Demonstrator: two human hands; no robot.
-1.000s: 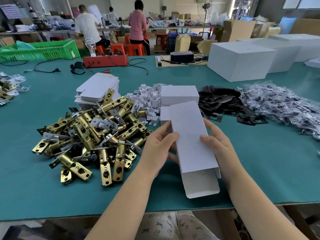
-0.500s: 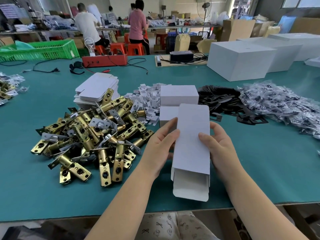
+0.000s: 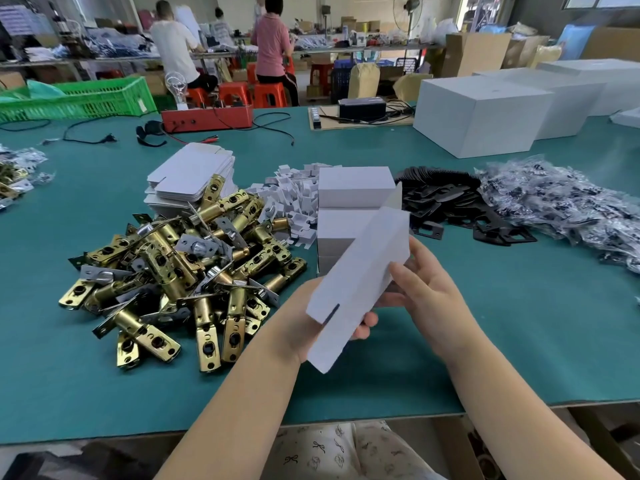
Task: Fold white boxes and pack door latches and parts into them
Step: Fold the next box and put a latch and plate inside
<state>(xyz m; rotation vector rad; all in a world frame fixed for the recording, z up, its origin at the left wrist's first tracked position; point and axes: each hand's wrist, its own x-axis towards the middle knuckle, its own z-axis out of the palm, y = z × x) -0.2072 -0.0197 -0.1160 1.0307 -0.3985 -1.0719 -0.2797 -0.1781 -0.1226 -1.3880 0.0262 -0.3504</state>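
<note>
Hands both grip white box (image 3: 360, 271), tilted above bench's near edge, left hand (image 3: 349, 323) under it, right hand (image 3: 420, 284) pinching its side; squeezing unevenly could crease a panel or spring the flap.

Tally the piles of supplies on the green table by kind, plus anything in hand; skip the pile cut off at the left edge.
Heap of brass latches: 1
Stack of flat box blanks: 1
Heap of white card pieces: 1
Stack of folded boxes: 1
Heap of black plates: 1
Heap of bagged parts: 1
White box held by left hand and right hand: 1
Total: 7
</note>
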